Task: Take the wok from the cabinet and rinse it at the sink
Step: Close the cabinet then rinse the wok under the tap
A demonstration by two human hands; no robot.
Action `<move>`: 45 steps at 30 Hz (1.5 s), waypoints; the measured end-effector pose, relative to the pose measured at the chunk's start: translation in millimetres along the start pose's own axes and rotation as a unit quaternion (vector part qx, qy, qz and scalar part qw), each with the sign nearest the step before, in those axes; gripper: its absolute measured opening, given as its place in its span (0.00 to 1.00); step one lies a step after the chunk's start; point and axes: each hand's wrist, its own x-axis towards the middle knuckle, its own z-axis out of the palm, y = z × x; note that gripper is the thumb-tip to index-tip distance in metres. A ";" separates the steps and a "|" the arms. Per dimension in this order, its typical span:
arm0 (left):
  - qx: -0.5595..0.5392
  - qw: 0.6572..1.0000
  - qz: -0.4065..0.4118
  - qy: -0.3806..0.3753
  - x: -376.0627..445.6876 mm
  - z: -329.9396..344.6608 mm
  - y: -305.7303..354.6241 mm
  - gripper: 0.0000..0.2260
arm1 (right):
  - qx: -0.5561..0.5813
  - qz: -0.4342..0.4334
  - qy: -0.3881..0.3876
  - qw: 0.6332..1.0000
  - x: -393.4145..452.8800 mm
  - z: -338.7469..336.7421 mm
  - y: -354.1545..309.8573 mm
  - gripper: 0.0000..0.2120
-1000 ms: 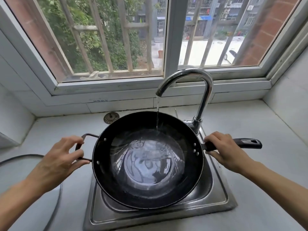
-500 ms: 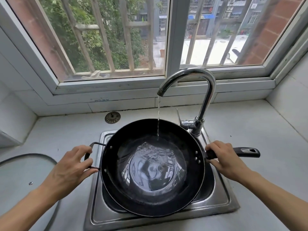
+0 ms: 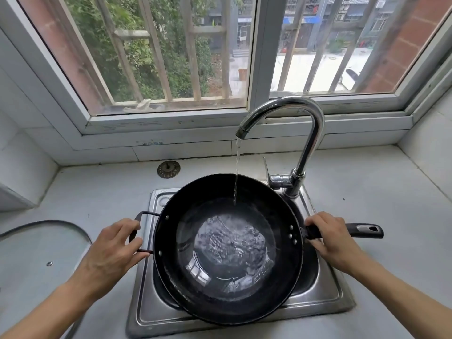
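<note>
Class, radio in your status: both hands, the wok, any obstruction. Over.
Left hand grips loop handle; right hand grips long handle. Wok over sink, tap water filling it. Nothing in the way.

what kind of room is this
Most likely a home kitchen: a steel sink set in a counter, a running faucet filling a black wok, all below a barred window.

We look down from head height, close over the square steel sink [image 3: 325, 297]. We face the barred window [image 3: 254, 57].
</note>
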 end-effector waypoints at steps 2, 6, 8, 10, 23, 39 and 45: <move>-0.009 1.000 -0.007 -0.002 -0.5 -1.7 0.7 0.18 | 0.003 0.003 0.000 1.000 -1.3 -0.1 -0.4 0.22; -0.028 0.999 -0.025 -0.017 1.9 -7.9 3.3 0.23 | 0.002 0.013 -0.015 1.000 -1.0 -1.7 -2.4 0.20; -0.043 0.998 -0.042 -0.024 4.0 -13.3 6.3 0.26 | 0.002 0.021 -0.040 0.999 -0.8 -1.7 -1.4 0.19; -0.058 0.996 -0.060 -0.029 6.7 -20.1 8.7 0.28 | 0.004 0.037 -0.062 0.997 -1.3 -2.2 0.1 0.19; -0.105 0.974 -0.103 -0.171 28.9 -55.9 9.0 0.34 | 0.055 0.006 -0.038 0.998 40.0 -30.8 -41.9 0.18; -0.074 0.945 -0.109 -0.298 56.3 -66.3 4.6 0.49 | -0.076 -0.006 -0.132 0.988 154.9 -16.7 -72.0 0.33; -0.080 0.940 -0.155 -0.292 60.8 -69.8 9.7 0.51 | -0.052 0.023 -0.173 0.983 166.7 -13.2 -64.2 0.33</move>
